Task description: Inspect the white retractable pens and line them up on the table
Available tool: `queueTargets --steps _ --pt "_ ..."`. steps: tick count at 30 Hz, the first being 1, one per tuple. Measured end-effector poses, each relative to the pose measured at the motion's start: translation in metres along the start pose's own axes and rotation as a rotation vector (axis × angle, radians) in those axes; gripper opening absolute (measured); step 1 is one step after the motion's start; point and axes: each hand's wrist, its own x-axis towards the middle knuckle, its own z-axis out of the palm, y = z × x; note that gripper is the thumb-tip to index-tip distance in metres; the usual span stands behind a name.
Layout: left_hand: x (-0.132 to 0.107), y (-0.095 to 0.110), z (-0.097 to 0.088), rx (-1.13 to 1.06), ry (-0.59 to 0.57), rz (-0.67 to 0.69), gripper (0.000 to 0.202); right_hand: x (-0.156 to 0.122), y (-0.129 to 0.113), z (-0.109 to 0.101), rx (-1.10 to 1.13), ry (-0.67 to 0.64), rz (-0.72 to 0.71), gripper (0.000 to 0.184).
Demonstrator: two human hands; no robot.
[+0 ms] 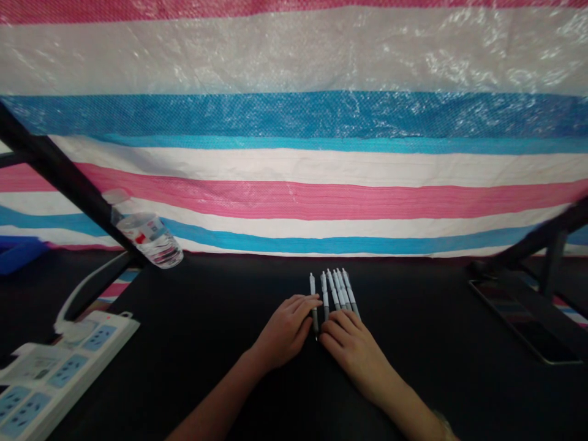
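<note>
A striped tarpaulin hangs behind the black tabletop. On it lies a tight row of retractable pens, side by side, seemingly lined up on purpose. At the row's near end, my left hand rests half-open, fingers across the leftmost pen; I can't tell whether they pinch it. My right hand lies open and flat, apparently keeping the pens even, and hides their lower ends. Left of the row, the frame cuts off a power strip; right of it, a dark phone is hard to make out.
</note>
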Motion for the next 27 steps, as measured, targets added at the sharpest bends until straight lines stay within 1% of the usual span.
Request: queueTargets --steps 3,6,8,11,13,15,17,19,20,22,24,25,27 --pt "-0.001 0.000 0.000 -0.045 0.012 0.002 0.046 0.000 -0.002 -0.007 0.027 0.079 -0.021 0.022" --pt "-0.002 -0.001 0.000 -0.080 0.075 -0.037 0.045 -0.002 -0.003 -0.013 0.080 0.204 -0.002 0.021" --pt "-0.002 -0.001 0.001 -0.112 0.156 -0.084 0.043 -0.005 -0.003 -0.015 0.151 0.318 0.077 0.023" --pt "-0.001 -0.003 0.000 -0.182 0.290 -0.176 0.040 -0.008 -0.004 -0.016 0.204 0.561 0.280 0.031" --pt "0.000 -0.005 -0.002 -0.241 0.364 -0.245 0.037 -0.009 -0.005 -0.016 0.200 0.710 0.393 0.031" --pt "0.001 -0.006 -0.005 -0.319 0.421 -0.319 0.033 -0.010 -0.007 -0.016 0.213 0.814 0.429 0.030" --pt "0.003 -0.007 -0.006 -0.436 0.467 -0.390 0.030 -0.011 -0.010 -0.017 0.236 0.874 0.401 0.029" --pt "0.004 -0.007 -0.007 -0.602 0.486 -0.447 0.032 -0.012 -0.014 -0.019 0.250 0.897 0.349 0.030" --pt "0.005 -0.006 -0.006 -0.703 0.476 -0.474 0.036 -0.013 -0.017 -0.020 0.261 0.890 0.319 0.030" --pt "0.006 -0.003 -0.005 -0.909 0.416 -0.528 0.050 -0.014 -0.023 -0.022 0.289 0.845 0.249 0.031" --pt "0.006 0.001 -0.003 -1.073 0.347 -0.580 0.060 -0.015 -0.030 -0.023 0.303 0.781 0.160 0.028" --pt "0.007 0.002 -0.002 -1.129 0.333 -0.600 0.062 -0.015 -0.032 -0.024 0.303 0.740 0.114 0.025" --pt "0.007 0.005 -0.001 -1.212 0.345 -0.627 0.063 -0.014 -0.037 -0.025 0.304 0.642 0.014 0.021"
